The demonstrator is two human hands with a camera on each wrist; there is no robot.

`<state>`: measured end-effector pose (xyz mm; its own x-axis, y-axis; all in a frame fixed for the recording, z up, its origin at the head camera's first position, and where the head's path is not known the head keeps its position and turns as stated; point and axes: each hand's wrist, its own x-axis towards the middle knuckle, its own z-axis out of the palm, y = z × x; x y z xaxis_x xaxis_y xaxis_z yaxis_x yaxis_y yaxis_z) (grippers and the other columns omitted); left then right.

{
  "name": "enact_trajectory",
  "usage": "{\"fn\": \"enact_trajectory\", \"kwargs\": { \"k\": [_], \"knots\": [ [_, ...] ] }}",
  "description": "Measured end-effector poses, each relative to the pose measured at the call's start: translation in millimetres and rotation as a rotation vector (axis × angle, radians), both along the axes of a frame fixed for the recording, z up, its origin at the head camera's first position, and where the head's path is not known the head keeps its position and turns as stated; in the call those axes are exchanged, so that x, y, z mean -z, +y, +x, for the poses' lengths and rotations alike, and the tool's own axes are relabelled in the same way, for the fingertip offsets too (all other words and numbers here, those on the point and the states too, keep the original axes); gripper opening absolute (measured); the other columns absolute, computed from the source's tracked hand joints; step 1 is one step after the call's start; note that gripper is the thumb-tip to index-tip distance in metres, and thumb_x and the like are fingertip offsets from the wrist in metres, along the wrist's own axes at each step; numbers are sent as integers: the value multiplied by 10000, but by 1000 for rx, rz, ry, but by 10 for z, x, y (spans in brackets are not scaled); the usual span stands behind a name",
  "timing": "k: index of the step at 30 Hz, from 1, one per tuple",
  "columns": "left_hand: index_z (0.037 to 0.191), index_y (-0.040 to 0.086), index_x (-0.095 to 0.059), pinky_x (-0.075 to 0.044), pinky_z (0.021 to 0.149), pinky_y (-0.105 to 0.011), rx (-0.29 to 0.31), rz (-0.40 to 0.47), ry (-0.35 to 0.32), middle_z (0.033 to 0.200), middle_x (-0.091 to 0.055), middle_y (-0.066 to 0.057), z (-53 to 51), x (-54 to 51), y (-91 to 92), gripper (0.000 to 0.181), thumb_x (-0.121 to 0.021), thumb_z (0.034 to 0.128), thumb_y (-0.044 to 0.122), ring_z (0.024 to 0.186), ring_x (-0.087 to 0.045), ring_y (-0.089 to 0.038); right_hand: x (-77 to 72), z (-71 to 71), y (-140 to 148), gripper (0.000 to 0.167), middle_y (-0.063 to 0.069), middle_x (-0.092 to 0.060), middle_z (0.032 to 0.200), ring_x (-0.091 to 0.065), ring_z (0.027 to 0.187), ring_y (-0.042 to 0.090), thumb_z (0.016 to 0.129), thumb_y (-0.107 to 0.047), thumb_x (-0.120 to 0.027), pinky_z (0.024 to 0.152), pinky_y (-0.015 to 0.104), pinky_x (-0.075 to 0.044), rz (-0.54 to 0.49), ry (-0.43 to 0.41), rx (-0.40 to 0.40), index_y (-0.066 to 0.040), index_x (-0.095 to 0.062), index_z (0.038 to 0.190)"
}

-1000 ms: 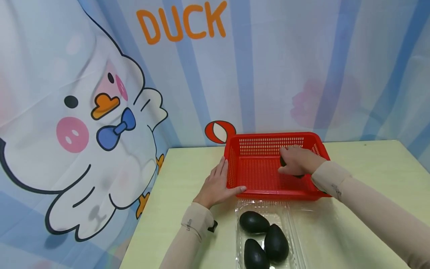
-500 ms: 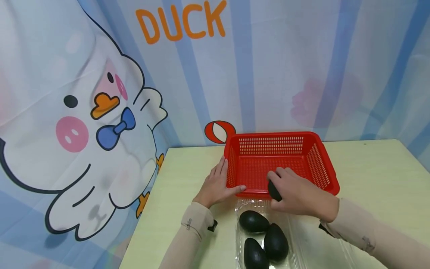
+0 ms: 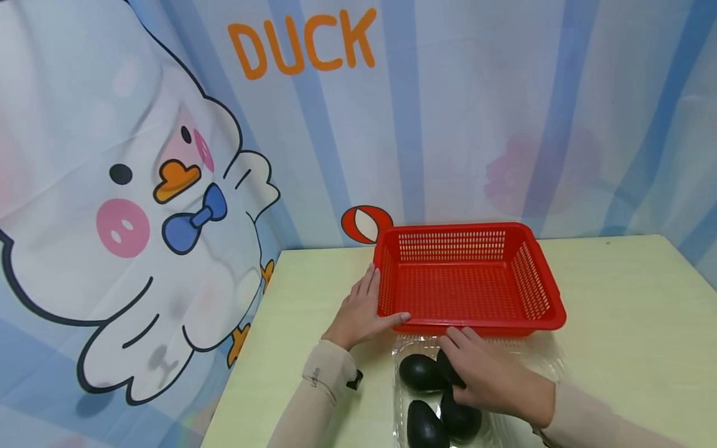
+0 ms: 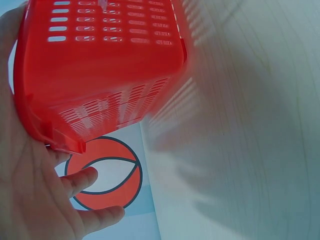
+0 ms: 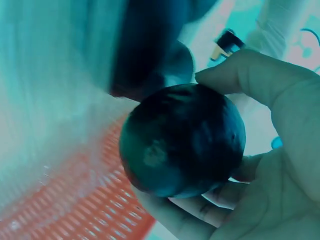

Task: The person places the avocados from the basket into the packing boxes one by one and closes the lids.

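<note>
My right hand grips a dark avocado over the clear plastic container, near its far end. In the right wrist view the thumb and fingers curl round that avocado. Three more dark avocados lie in the container: one at the far left, one at the near left, and one partly hidden under my right hand. With fingers straight, my left hand rests against the left side of the red basket, its thumb at the front rim.
The basket stands on a pale table against a printed curtain. A clear lid extends to the right of the container, partly covered by my right arm.
My right hand has lifted the avocado out of the red basket and brought it toward me, over the clear container. My left hand has stayed at the basket.
</note>
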<state>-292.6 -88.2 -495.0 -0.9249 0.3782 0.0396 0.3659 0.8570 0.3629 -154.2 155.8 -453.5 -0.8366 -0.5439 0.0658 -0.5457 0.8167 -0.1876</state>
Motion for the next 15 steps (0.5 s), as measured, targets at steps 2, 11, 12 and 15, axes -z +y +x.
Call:
{"fn": "enact_trajectory", "kwargs": {
  "k": [2, 11, 12, 15],
  "knots": [
    [1651, 183, -81, -414, 1122, -548, -2, 2, 4, 1720, -61, 23, -2, 9, -1, 1229, -516, 744, 890, 1499, -266, -271, 82, 8, -10, 650, 43, -583, 1142, -541, 1010, 218, 740, -314, -868, 851, 410, -574, 17, 41, -4, -83, -570, 1270],
    [1650, 168, -78, -401, 1128, -563, 6, 0, -12, 1721, -50, 20, -10, 13, -1, 1216, -509, 762, 880, 1502, -259, -282, 199, -45, -45, 607, 44, -497, 1058, -492, 859, 180, 746, -337, -861, 510, 264, -421, 7, 62, 37, -133, -591, 1249],
    [1649, 164, -79, -398, 1129, -567, 8, -1, -14, 1721, -50, 15, -10, 10, 0, 1214, -508, 765, 877, 1503, -258, -285, 206, -52, -48, 603, 52, -498, 1059, -491, 850, 182, 743, -330, -860, 493, 258, -407, 0, 69, 35, -128, -595, 1245],
    [1649, 156, -81, -393, 1131, -573, 11, -1, -17, 1721, -50, 5, -10, 3, 3, 1209, -506, 772, 872, 1504, -255, -290, 234, -71, -52, 563, 48, -488, 1030, -479, 825, 180, 731, -306, -855, 490, 248, -377, -13, 98, 26, -120, -601, 1198]
  ]
}}
